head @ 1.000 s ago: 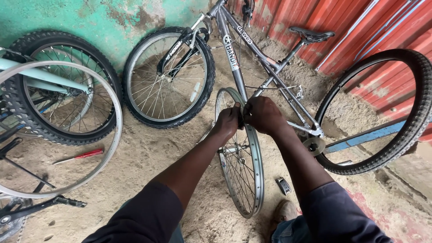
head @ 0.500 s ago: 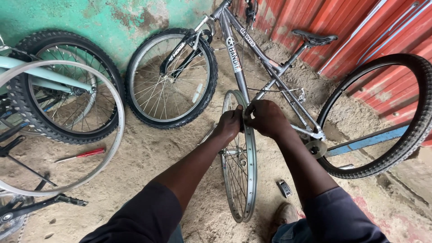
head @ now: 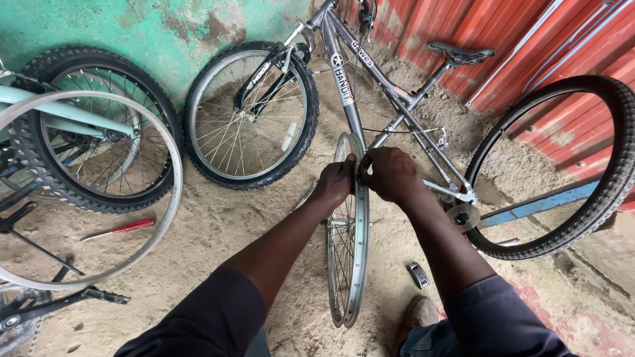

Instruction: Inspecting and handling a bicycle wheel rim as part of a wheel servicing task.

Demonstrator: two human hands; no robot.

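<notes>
A bare silver bicycle wheel rim [head: 360, 258] with spokes stands upright on the sandy ground between my arms. My left hand [head: 338, 182] grips the rim's top from the left side. My right hand [head: 390, 173] closes on the same spot from the right, its fingers pinched at the rim edge. What the fingertips pinch there is too small to make out. Just behind the rim a grey bicycle frame [head: 370, 79] leans against the wall, its front wheel [head: 251, 116] fitted.
A loose black tyre [head: 598, 198] leans on the red corrugated wall at the right. At the left stand another tyred wheel [head: 86, 132] and a bare rim [head: 169, 172]. A red-handled screwdriver [head: 122, 229] and a small metal part [head: 418, 274] lie on the sand.
Both hands stay on the top of the rim. The rim appears turned slightly, more edge-on to me; the view has shifted a little.
</notes>
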